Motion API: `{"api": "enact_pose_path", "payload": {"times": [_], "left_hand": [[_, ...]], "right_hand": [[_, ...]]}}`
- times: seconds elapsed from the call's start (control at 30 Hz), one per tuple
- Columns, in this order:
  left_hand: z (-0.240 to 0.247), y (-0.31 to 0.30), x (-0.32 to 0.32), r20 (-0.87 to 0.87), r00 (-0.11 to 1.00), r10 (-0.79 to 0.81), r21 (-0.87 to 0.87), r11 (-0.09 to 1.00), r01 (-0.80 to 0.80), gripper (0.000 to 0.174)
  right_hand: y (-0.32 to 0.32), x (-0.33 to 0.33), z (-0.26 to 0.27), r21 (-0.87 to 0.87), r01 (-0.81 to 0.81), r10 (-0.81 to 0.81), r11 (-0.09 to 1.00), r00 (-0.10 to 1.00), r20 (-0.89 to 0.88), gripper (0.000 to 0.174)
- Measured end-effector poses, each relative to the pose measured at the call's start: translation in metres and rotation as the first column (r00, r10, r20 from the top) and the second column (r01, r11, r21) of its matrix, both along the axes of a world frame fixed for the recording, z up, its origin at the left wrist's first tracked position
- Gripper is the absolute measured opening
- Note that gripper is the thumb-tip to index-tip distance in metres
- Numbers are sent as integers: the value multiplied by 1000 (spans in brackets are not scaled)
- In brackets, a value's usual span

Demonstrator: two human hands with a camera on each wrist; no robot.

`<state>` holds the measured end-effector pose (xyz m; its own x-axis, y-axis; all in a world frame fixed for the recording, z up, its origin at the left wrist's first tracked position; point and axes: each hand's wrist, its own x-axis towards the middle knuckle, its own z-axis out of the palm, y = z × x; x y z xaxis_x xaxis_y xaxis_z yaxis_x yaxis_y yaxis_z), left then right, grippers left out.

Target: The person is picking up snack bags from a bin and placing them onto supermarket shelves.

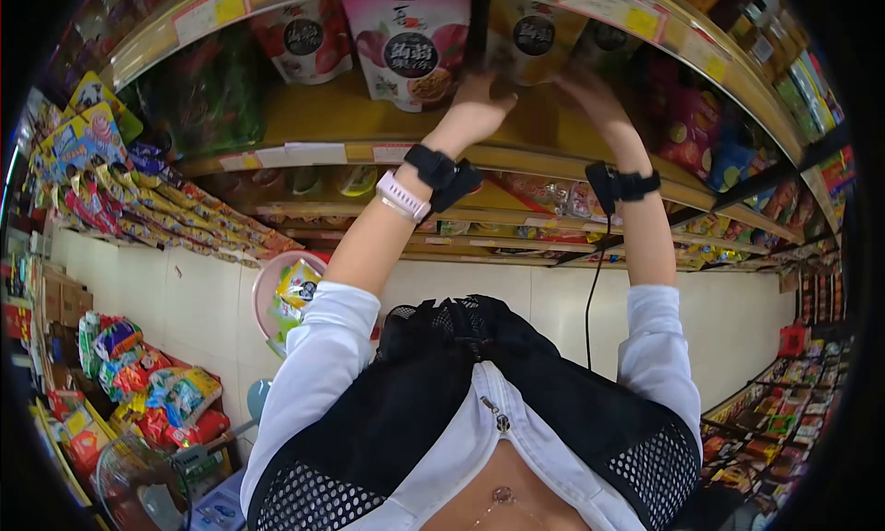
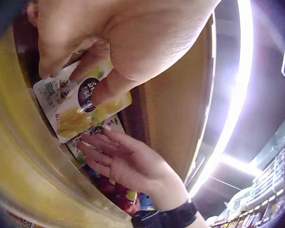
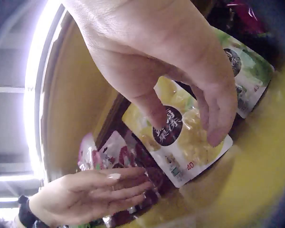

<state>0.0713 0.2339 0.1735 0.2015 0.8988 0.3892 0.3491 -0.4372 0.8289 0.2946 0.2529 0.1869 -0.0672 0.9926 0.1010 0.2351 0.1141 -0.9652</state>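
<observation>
A yellow snack pouch (image 1: 535,38) with a dark round label stands upright on the shelf. My left hand (image 1: 479,112) is at its left side, between it and a pink-and-white pouch (image 1: 410,56). On the other side my right hand (image 1: 595,102) reaches in, close to a green pouch (image 3: 244,71). In the right wrist view the right thumb and fingers are spread over the front of the yellow pouch (image 3: 180,137), while the left hand (image 3: 92,194) shows straight fingers. The left wrist view has the left thumb over the same pouch's label.
A red-and-white pouch (image 1: 304,42) stands farther left on this shelf, and purple bags (image 1: 691,121) lie to the right. The shelf's front edge (image 1: 530,158) runs below both forearms. A pink basin (image 1: 277,291) holding packets is on the floor. A black cable (image 1: 592,300) hangs from the right wrist.
</observation>
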Motion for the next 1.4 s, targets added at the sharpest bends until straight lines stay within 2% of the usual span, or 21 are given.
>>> {"api": "enact_pose_path", "payload": {"times": [0.03, 0.07, 0.13, 0.17, 0.2, 0.27, 0.3, 0.33, 0.4, 0.47, 0.53, 0.6, 0.7, 0.87, 1.0, 1.1, 1.2, 1.23, 1.33, 1.37, 1.4], "left_hand": [[-6, -9, -7, -7, 999, -53, 105, 993, 54, 42], [-12, -24, -20, -21, 994, -105, 209, 972, 107, 39], [8, -90, -70, 265, 924, -275, -163, 932, 324, 31], [-8, -105, -93, 348, 884, -314, -142, 914, 380, 28], [-13, -123, -120, 422, 865, -271, -334, 841, 426, 27], [-81, -139, -151, 512, 850, -125, -426, 822, 377, 25], [-126, -152, -157, 411, 911, 3, -460, 864, 205, 23], [-176, -169, -165, 303, 943, 137, -478, 878, 26, 21], [-274, -213, -215, 82, 967, 240, -556, 817, -156, 22], [-312, -253, -266, -116, 851, 512, -870, 361, -336, 24], [-423, -291, -318, -282, 763, 582, -794, 305, -526, 25], [-399, -319, -331, -248, 701, 669, -905, 98, -413, 30], [-424, -334, -353, -297, 620, 726, -919, -42, -392, 40], [-469, -321, -384, -285, 640, 714, -931, -47, -362, 48], [-468, -298, -390, -134, 508, 851, -972, -13, -234, 56], [-458, -275, -394, 16, 423, 906, -998, -9, 57, 40], [-466, -269, -390, 29, 352, 936, -999, 21, 27, 37], [-460, -264, -388, -29, 307, 951, -998, -43, 40, 34], [-487, -265, -410, -9, 390, 921, -984, -78, 161, 37], [-494, -264, -407, -83, 436, 896, -995, -100, 15, 34], [-486, -262, -410, -84, 435, 896, -995, -100, 14, 34]], "right_hand": [[-3, 6, -7, 78, 88, -98, 993, 985, 145, 44], [-10, 14, -15, 352, 70, -233, 933, 865, 445, 42], [-64, -35, 1, 399, 141, -255, 906, 935, 248, 33], [-85, -54, 7, 458, 126, -273, 880, 923, 270, 30], [-96, -66, -1, 447, 168, -342, 879, 875, 343, 28], [-113, -85, -14, 490, 194, -395, 850, 851, 347, 22], [-123, -84, -19, 500, 206, -410, 841, 846, 341, 20], [-120, -64, -31, 652, 48, -459, 756, 749, 477, 19], [-120, -64, -42, 785, 40, -632, 619, 618, 467, 19], [-106, -75, -57, 781, 49, -652, 623, 585, 483, 19], [-99, -73, -63, 793, 77, -698, 605, 531, 481, 19], [-102, -73, -60, 759, 103, -669, 643, 558, 491, 23], [-107, -76, -57, 723, 163, -656, 672, 586, 477, 27], [-110, -88, -52, 639, 264, -647, 723, 584, 491, 28], [-109, -88, -54, 551, 332, -620, 766, 608, 496, 29], [-106, -88, -52, 528, 341, -611, 778, 607, 508, 29], [-103, -84, -53, 536, 331, -614, 777, 585, 529, 28], [-104, -85, -52, 534, 332, -615, 778, 578, 537, 28], [-103, -88, -56, 548, 333, -631, 767, 545, 552, 28], [-101, -85, -59, 544, 339, -631, 768, 550, 547, 28], [-100, -83, -61, 540, 344, -630, 768, 555, 543, 27]]}}
